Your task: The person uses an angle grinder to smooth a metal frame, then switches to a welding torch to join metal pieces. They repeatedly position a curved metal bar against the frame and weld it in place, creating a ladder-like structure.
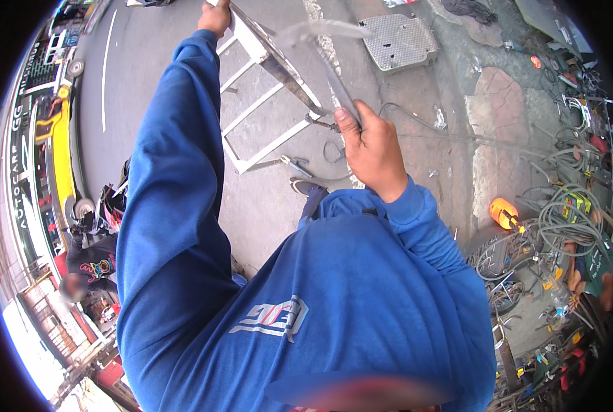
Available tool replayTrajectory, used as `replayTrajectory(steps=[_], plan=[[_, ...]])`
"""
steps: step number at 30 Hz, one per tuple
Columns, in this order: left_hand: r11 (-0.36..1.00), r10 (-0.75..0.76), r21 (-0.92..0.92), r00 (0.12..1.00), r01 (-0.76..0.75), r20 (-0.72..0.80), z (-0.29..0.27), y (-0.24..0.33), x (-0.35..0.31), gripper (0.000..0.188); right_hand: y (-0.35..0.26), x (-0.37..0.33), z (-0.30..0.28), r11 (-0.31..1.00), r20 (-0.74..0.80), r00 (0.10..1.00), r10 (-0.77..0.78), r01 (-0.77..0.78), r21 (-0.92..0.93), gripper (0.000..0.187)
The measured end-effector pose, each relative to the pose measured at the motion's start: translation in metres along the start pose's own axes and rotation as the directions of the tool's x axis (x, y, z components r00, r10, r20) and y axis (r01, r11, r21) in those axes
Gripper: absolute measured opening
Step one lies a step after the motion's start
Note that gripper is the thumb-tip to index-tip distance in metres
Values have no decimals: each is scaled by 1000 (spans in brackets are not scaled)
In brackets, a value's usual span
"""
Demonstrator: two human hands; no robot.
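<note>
My left hand (215, 18) is closed on the upper corner of a white metal frame (280, 143) with several crossbars, which stands tilted on the pavement. In my right hand (378, 150) is the grey handle of a pick-like hammer (332, 74). Its long curved head is smeared by motion and hangs over the frame's right side, apart from it as far as I can tell. By the frame's lower corner, a clamp-like metal tool (294, 165) with a cable lies on the ground, close to my shoe (306, 186).
A patterned metal plate (399, 42) lies ahead. To the right are an orange tool (504, 213), coiled grey cables (569, 218) and scattered metal scrap. Leftward runs a road with a yellow vehicle (60, 154); a person in a black shirt (92, 264) is nearby.
</note>
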State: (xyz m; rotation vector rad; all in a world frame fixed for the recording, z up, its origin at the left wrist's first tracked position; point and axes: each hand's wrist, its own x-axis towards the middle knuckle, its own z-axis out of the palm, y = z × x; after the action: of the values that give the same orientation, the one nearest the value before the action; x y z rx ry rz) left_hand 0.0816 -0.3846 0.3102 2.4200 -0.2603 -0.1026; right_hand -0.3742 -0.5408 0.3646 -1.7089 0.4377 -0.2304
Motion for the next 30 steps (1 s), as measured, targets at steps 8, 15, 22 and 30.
replayTrajectory(steps=[8,15,22,30], plan=[[987,-158,19,987,158,33,-8,8,4,74,6,8,11,998,-7,998,-68,68,0,33],[988,-137,69,990,138,-18,-9,3,9,70,6,-2,8,983,-73,997,-28,40,180,27],[992,-120,-30,993,120,21,-10,-8,15,69,13,1,10,999,-19,1000,4,-3,43,29],[992,-112,-58,994,113,13,-11,-7,22,61,13,3,10,998,56,997,50,-52,33,34]])
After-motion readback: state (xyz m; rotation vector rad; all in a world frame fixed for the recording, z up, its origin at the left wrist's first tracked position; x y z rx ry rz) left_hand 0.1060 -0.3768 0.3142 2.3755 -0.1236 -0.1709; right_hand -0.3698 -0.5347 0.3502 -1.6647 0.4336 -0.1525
